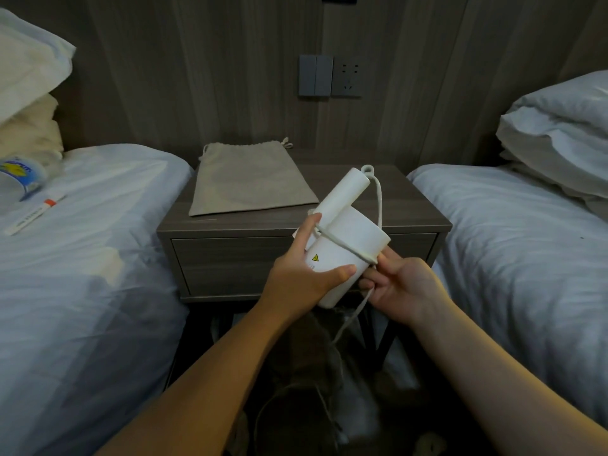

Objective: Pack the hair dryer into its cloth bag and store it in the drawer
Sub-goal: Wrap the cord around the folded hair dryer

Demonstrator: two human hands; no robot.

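The left hand [306, 274] grips a white plastic hair dryer [348, 238] in mid-air; the right hand [404, 291] pinches its white cord [342, 243], partly wound round the body. At eleven o'clock the beige drawstring cloth bag [250, 182] lies flat on the grey wooden nightstand [411, 205], its drawer [230, 258] closed: bagging and storing remain

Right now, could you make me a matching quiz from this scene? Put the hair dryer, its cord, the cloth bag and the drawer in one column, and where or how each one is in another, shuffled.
Things:
1. hair dryer
2. cord
3. cloth bag
4. drawer

Place or state:
A. closed, in the front of the nightstand
B. gripped by the left hand
C. lying flat on top of the nightstand
D. pinched by the right hand

Pairs: 1-B, 2-D, 3-C, 4-A
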